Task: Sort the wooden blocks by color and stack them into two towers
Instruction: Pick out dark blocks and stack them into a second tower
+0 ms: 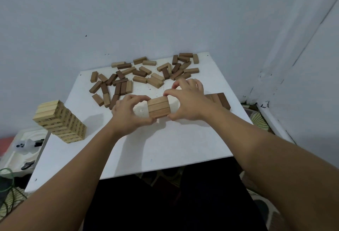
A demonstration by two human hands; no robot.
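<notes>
Looking down at the white worktop (pixel 165 139), I see a loose scatter of blocks (pixel 139 76) spread across its far half, light tan and dark brown ones mixed and lying flat at all angles, some touching or overlapping. At the near left corner stands a tall tower of pale blocks (pixel 60 121) with dark print on its sides, well apart from my hands. On the right, just behind my right wrist, a short row of darker blocks (pixel 220 99) lies side by side, partly hidden by that hand. Beyond the left edge sit a white moulded tray (pixel 23 139) with a crumpled plastic bag (pixel 25 146) on it, and a green cord (pixel 7 177) near the floor; a patterned mat (pixel 258 119) shows on the right. Between my hands, near the middle of the worktop, is a set of three tan blocks (pixel 158 107) pressed long side to long side, their grain running across. My left hand (pixel 128 115) has its fingers and thumb curled against the set's left end, and my right hand (pixel 189 102) has its fingers pinching the right end, so the two hands squeeze the set from both sides. I cannot tell whether the set rests on the worktop or is lifted just off it.
</notes>
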